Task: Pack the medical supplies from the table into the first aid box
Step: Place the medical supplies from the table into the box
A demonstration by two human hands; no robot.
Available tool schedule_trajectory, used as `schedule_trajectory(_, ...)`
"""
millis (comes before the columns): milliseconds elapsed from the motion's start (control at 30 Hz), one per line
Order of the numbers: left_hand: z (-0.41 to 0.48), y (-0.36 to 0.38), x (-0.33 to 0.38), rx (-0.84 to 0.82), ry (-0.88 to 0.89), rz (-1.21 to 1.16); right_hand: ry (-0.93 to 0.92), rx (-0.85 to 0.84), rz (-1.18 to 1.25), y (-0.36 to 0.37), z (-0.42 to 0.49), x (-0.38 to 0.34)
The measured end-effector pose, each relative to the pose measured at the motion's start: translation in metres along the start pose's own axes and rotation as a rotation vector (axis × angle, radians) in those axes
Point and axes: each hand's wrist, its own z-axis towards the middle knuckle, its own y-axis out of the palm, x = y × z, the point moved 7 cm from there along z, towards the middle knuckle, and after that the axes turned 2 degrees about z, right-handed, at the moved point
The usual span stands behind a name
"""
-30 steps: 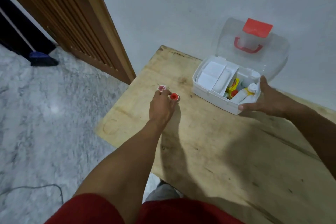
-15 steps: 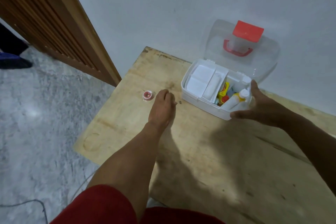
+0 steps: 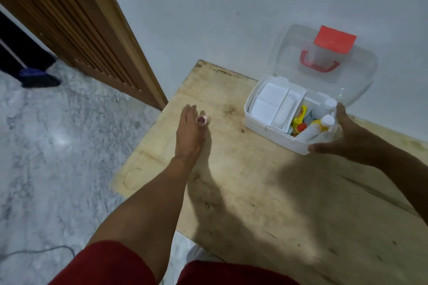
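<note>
The white first aid box point(image 3: 268, 126) stands open at the table's far right, its clear lid point(image 3: 324, 65) with a red handle leaning on the wall. White packets, bottles and yellow and red items fill it. My right hand point(image 3: 345, 139) grips the box's near right corner. My left hand point(image 3: 188, 132) stretches forward over the table's left part with the fingers extended. A small roll with a red centre point(image 3: 202, 120) sits against its thumb side and looks pinched there, blurred. No second roll shows.
The wooden table point(image 3: 266, 192) stands against a pale wall. Its left edge drops to a marble floor point(image 3: 58, 146). A wooden door frame point(image 3: 104, 30) rises to the left, and a cable point(image 3: 34, 252) lies on the floor near my red shorts.
One second ago two small rolls lay by my left fingers. Then one stayed on the table, left of the hand. Now my left hand has reached forward-left, with one roll at its thumb. My right hand has stayed on the box.
</note>
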Motion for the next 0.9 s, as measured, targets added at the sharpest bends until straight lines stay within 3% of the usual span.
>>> schedule_trajectory(67,0.003,0.003,0.002,-0.064,-0.002,-0.035,0.001,0.002,0.001,0.001,0.000,0.001)
schedule_trajectory(233,-0.001,0.020,0.018,-0.131,0.206,0.137,0.005,-0.005,-0.020,0.000,0.003,0.002)
schedule_trajectory(367,0.009,0.026,0.009,-0.143,0.043,0.016,0.025,0.007,-0.022,-0.001,-0.001,-0.001)
schedule_trajectory(467,0.019,0.024,0.011,-0.064,0.102,0.005,0.049,0.011,-0.034,-0.001,-0.003,-0.002)
schedule_trajectory(567,0.026,0.009,0.026,-0.022,0.019,-0.095,0.062,0.016,-0.036,-0.001,-0.004,-0.002)
schedule_trajectory(767,0.039,-0.015,0.098,0.126,0.160,-0.199,0.040,0.018,0.027,-0.001,-0.008,-0.007)
schedule_trajectory(900,0.044,-0.014,0.150,0.108,0.265,-0.231,0.045,0.027,0.060,-0.001,-0.011,-0.008)
